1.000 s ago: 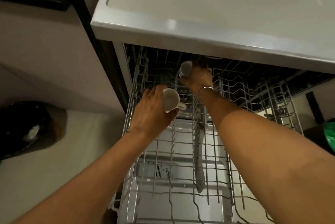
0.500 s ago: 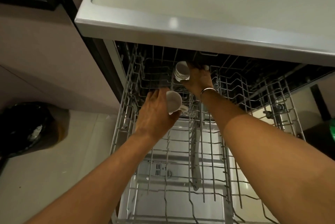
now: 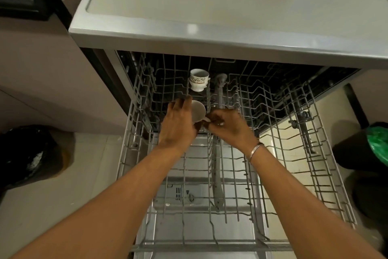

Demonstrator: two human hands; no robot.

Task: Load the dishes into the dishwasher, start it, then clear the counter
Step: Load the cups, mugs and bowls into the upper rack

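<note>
Loading step: L hand [image 3: 178,124] grips cup [image 3: 198,110] over rack [image 3: 294,153], R hand [image 3: 228,124] seems to pinch its handle [image 3: 206,119], 2nd cup [image 3: 198,82] already racked behind; next, set it mouth-down w/ care.

A grey wire upper rack [image 3: 273,153] stands pulled well out of the open dishwasher [image 3: 210,36], its tines upright and its rear end in the dark tub. At the back of the rack, left of centre, sits a white cup with a leafy patterned band [image 3: 199,82], tilted so that its open mouth shows. Just in front of it, above the rack, the left hand [image 3: 178,126] grips a plain white cup [image 3: 198,110] turned on its side, mouth to the right, while the right hand [image 3: 228,126] pinches its handle.
</note>
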